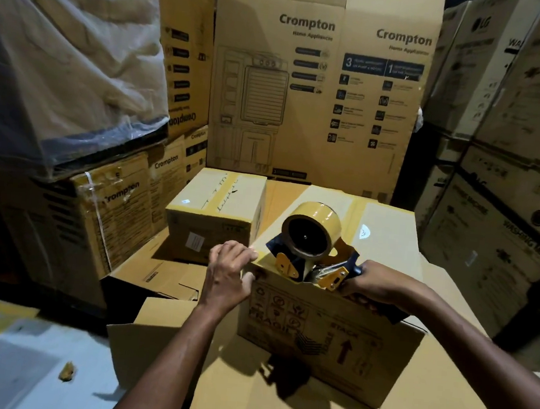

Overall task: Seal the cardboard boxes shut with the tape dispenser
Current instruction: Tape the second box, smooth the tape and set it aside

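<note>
A: Flattened cardboard [243,399] lies closest, and on it stands the box [332,335] with the FRAGILE print. Where's the dispenser?

B: The dispenser [310,251] is at the box's near top edge, roll [312,231] upward, its mouth over the lip. The right hand [373,282] is wrapped round the handle. The left hand [227,272] has its fingers curled over the box's top-left corner.

A: So the strip begins here?

B: I'd judge so. Start the tape a little way down the front face so it anchors. Then press the mouth flat and run it straight across the top to the far edge (the dispenser hides the seam from me, so line up first).

A: And the left hand?

B: It should hold the flaps down and brace the box against sliding. The small box [212,212] behind it on the left already wears tape.
</note>
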`<act>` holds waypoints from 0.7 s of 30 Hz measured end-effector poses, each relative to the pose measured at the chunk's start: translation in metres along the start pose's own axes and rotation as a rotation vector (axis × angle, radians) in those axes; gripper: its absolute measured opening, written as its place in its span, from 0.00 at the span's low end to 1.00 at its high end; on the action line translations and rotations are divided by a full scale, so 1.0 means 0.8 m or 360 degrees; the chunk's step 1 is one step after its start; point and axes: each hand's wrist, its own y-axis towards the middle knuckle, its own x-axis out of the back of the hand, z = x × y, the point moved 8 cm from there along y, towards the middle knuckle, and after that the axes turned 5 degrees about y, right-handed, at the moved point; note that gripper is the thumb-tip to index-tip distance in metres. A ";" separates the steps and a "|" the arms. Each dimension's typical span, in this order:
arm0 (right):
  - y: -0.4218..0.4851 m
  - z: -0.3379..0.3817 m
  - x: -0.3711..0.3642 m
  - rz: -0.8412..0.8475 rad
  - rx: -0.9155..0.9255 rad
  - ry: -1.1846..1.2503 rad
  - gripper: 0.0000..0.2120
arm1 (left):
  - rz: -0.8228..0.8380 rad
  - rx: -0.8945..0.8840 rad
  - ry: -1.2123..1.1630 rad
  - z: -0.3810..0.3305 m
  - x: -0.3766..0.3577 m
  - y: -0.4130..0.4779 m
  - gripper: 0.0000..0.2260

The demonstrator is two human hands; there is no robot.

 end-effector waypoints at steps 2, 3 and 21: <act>-0.014 -0.026 0.015 -0.0011 -0.0030 0.0034 0.11 | 0.0002 0.0010 -0.0014 -0.004 0.000 -0.001 0.22; -0.022 -0.039 0.022 -0.0017 -0.0044 0.0055 0.11 | 0.0005 0.0015 -0.0021 -0.007 -0.001 -0.001 0.22; -0.059 -0.089 0.054 0.0049 0.0016 0.0105 0.10 | 0.0176 -0.0290 0.0146 -0.164 -0.020 -0.015 0.24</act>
